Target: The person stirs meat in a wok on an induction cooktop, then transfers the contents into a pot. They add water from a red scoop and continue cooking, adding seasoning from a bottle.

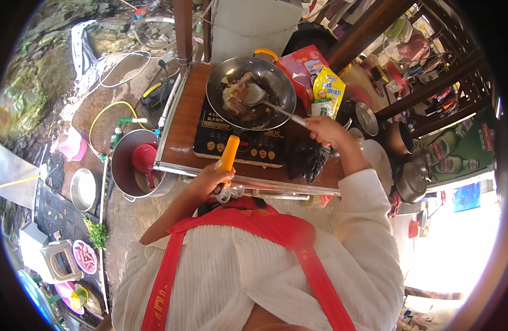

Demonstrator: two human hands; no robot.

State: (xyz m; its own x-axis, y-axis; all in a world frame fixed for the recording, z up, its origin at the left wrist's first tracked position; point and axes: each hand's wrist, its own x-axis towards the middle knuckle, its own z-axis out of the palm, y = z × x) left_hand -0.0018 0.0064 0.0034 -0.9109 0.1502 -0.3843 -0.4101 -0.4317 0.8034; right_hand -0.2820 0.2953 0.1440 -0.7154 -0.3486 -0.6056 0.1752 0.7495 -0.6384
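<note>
A steel wok (284, 83) sits on a black induction cooktop (207, 135) and holds brownish food (236, 98) with pale pieces in it. My left hand (207, 181) is closed round the wok's yellow-orange handle (228, 153). In my right hand (324, 132) is the handle of a metal cooking ladle (277, 109), whose rounded head rests among the food. Something like crumpled clear plastic (229, 193) hangs just below my left hand. A black plastic bag (309, 160) lies on the counter beneath my right forearm.
Red (306, 62) and yellow (328, 88) seasoning packets stand right of the wok on the wooden counter (183, 118). Lidded pots (411, 182) crowd the right. At left, a large pot (121, 176) holds a red dipper (144, 158). Beyond lies a metal basin (84, 190).
</note>
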